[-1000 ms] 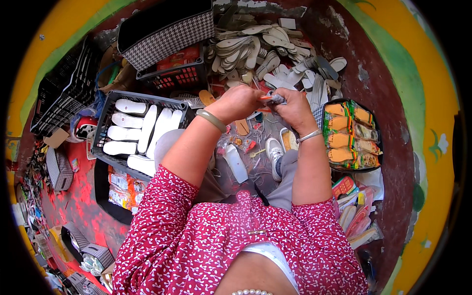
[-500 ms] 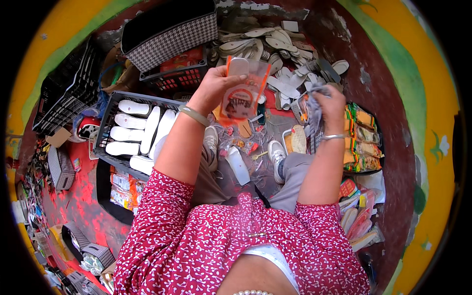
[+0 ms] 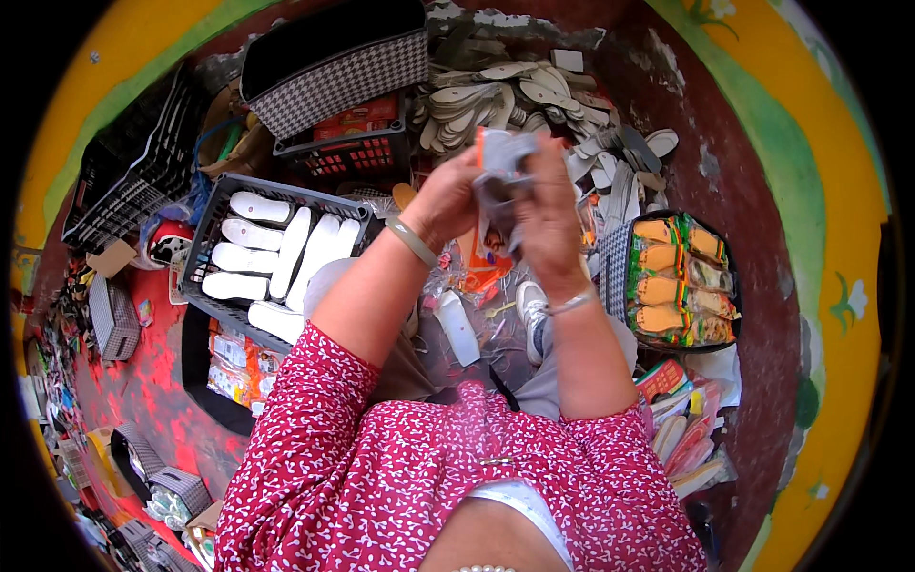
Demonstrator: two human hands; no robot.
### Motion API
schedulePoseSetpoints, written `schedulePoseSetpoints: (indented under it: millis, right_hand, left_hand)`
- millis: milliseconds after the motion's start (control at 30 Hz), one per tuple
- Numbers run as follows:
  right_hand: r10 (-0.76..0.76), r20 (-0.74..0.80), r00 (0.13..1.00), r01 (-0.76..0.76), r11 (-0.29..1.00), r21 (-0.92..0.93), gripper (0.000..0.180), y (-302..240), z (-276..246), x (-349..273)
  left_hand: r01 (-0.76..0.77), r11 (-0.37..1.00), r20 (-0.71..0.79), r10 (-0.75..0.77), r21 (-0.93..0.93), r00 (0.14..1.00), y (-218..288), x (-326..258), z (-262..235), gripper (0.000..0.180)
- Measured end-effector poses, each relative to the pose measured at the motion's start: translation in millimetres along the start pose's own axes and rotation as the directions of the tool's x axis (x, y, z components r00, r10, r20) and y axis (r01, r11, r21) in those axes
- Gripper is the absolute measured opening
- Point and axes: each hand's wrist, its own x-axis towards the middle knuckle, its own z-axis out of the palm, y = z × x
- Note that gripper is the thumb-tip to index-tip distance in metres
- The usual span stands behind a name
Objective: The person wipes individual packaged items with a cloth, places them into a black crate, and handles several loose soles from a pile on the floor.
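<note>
My left hand (image 3: 452, 196) is closed on a clear plastic packet (image 3: 484, 262) with orange edges, which hangs below the fingers. Close against it, my right hand (image 3: 553, 214) grips a crumpled grey cloth (image 3: 502, 181); motion blurs its fingers. The cloth covers the packet's upper part, so what lies behind it is hidden. A single white insole (image 3: 458, 327) lies on the floor between my legs, below both hands.
To the left, a grey crate (image 3: 212, 257) holds several white insoles. A checked basket (image 3: 615, 272) of packaged yellow insoles stands at the right. Behind my hands lies a heap of loose insoles (image 3: 467, 105). A tall checked bin (image 3: 348, 81) rests on a dark crate (image 3: 357, 153).
My right hand has moved left with the grey cloth, from well apart up against the packet. The left hand has shifted slightly right and down, still holding the packet.
</note>
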Motion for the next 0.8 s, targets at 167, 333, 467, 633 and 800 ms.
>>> schedulePoseSetpoints:
  millis: [167, 333, 467, 633, 800]
  right_hand:
    - [0.04, -0.094, 0.995, -0.048, 0.995, -0.085, 0.029, 32.6, 14.9, 4.3]
    - [0.521, -0.079, 0.85, -0.472, 0.819, 0.326, 0.022, 68.6, 3.0, 12.0]
    - [0.506, 0.499, 0.704, -0.533, -0.087, 0.841, 0.035, 83.7, -30.5, 13.3]
    - [0.428, 0.403, 0.809, -0.253, -0.364, 0.896, 0.038, 86.3, -41.0, 18.3]
    - [0.561, 0.473, 0.68, -0.497, -0.122, 0.859, 0.042, 40.7, -23.9, 15.1]
  left_hand:
    - [0.054, 0.993, 0.083, -0.062, 0.102, 0.995, -19.1, -1.4, 10.9, 0.036]
    - [0.127, 0.982, 0.121, -0.144, 0.138, 0.982, -19.0, -6.6, 14.6, 0.045]
    - [-0.03, 0.991, 0.242, -0.002, 0.129, 0.97, -1.9, -15.3, 29.6, 0.052]
    - [-0.103, 0.985, 0.139, 0.084, 0.136, 0.987, 2.6, -10.1, 28.4, 0.049]
    - [-0.084, 0.962, -0.075, 0.106, 0.26, 0.992, -2.0, -3.8, 16.1, 0.032]
